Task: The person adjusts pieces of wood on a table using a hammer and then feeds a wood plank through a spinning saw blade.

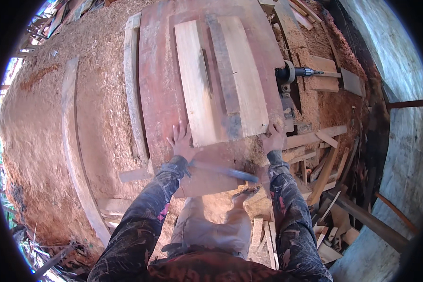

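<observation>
Two pale planks, a left plank (pixel 195 84) and a right plank (pixel 244 75), lie lengthwise on a reddish, worn worktop (pixel 157 70). A greyish strip (pixel 224 70) runs between them, and a dark narrow slot shows beside the left plank. My left hand (pixel 182 142) rests with fingers spread on the worktop, next to the left plank's near corner. At the right plank's near right corner, my right hand (pixel 273 141) has its fingers along the side and its thumb by the end. A thin blue-grey bar (pixel 242 176) crosses the worktop's near side, below my hands.
Beyond the worktop's right edge sits a dark shaft with a metal chuck (pixel 306 71). Sawdust (pixel 42 127) is heaped at the left, with a long wooden beam (pixel 73 136) across it. Offcuts (pixel 333 235) and timber lie at the lower right, beside a grey sheet wall (pixel 399 188).
</observation>
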